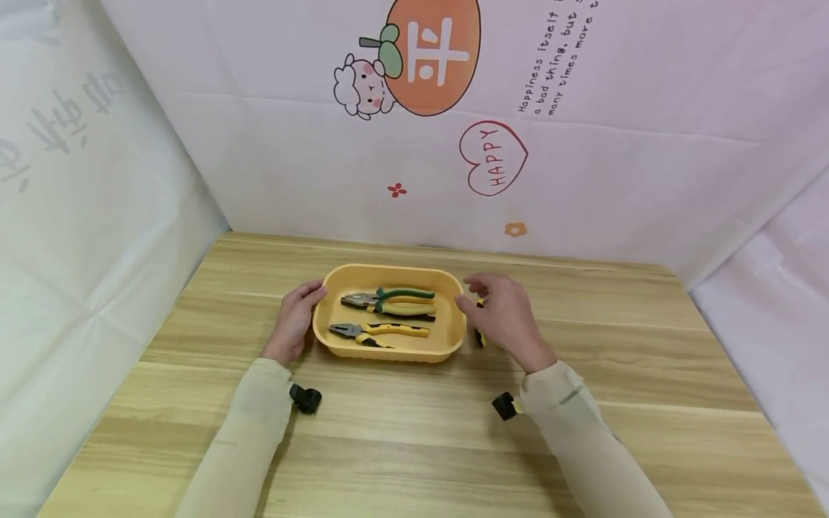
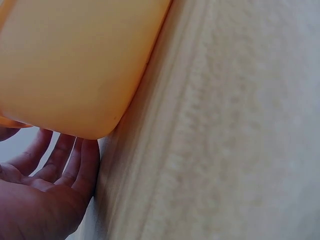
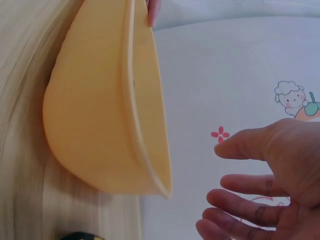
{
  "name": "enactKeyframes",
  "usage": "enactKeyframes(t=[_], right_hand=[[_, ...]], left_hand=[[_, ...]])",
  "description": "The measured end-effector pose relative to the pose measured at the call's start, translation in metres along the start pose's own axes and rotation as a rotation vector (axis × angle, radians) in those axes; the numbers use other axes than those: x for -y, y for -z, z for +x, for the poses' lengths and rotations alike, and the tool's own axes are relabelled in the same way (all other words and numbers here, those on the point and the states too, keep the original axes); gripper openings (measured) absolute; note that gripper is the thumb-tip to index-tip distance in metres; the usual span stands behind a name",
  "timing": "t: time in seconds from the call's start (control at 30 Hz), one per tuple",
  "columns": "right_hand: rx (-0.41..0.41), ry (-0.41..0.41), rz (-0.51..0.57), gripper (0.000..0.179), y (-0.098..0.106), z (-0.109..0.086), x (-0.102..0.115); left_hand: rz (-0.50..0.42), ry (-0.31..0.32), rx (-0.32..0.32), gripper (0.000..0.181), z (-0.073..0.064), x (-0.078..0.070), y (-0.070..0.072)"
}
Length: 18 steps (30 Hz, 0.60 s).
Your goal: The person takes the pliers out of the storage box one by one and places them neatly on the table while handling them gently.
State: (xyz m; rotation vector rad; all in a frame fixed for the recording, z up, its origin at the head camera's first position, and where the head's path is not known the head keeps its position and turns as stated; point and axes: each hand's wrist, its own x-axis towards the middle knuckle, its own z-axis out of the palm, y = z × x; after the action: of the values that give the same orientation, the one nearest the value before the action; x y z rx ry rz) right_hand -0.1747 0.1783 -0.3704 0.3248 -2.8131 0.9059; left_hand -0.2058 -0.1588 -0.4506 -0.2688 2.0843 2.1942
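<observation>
A yellow plastic tray [image 1: 391, 354] stands on the table. My left hand [image 1: 298, 316] grips its left end, thumb at the rim; in the left wrist view its fingers [image 2: 89, 165] bend against the outer wall. Green-handled pliers [image 1: 404, 309] lie inside, apparently over another dark-jawed tool that is mostly hidden. Nearer the front wall rest pliers with yellow and black handles [image 1: 398, 329], their lower handle partly covered by the rim. Beside the tray's right end my right hand [image 1: 501, 306] hovers with fingers apart, holding nothing. Beneath it, a yellow-and-black object [image 1: 480, 338] is mostly hidden.
The wooden table [image 1: 401, 439] reaches back to a white printed cloth [image 1: 291, 158]. More white cloth [image 1: 84, 216] hangs at the left side, and another sheet [image 1: 771, 288] at the right. A small black camera [image 1: 306, 399] sits at the left wrist.
</observation>
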Motion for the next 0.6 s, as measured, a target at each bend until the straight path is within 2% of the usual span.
enactKeyframes(t=[0.33,0.6], right_hand=[[0.068,0.045,0.032,0.039,-0.005,0.004,0.014],[0.106,0.079,0.018,0.042,-0.01,0.007,0.023]], left_hand=[[-0.007,0.006,-0.002,0.045,0.0,-0.001,0.0],[-0.008,0.014,0.006,0.046,-0.001,-0.001,0.0]])
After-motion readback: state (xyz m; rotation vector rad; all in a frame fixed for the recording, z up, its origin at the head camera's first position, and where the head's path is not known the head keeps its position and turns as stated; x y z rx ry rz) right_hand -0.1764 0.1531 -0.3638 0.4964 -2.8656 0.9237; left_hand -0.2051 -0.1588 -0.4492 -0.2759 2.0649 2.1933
